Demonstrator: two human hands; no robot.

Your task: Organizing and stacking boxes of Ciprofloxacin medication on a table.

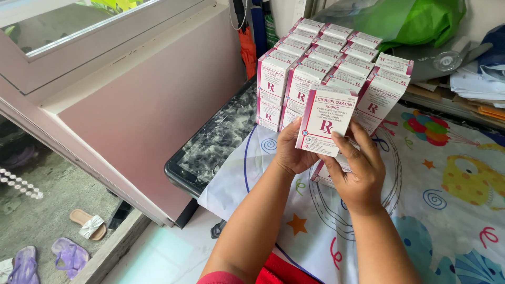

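Hands (pixel 329 158) grip white-pink carton (pixel 326 121) before stack (pixel 331 58).

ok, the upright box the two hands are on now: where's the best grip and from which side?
Grip the held box by its two narrow side edges, low down, coming from the near side as the left hand and right hand do. It stands upright with its broad printed face toward the camera, and the stack of boxes close behind likely blocks access from the far side.
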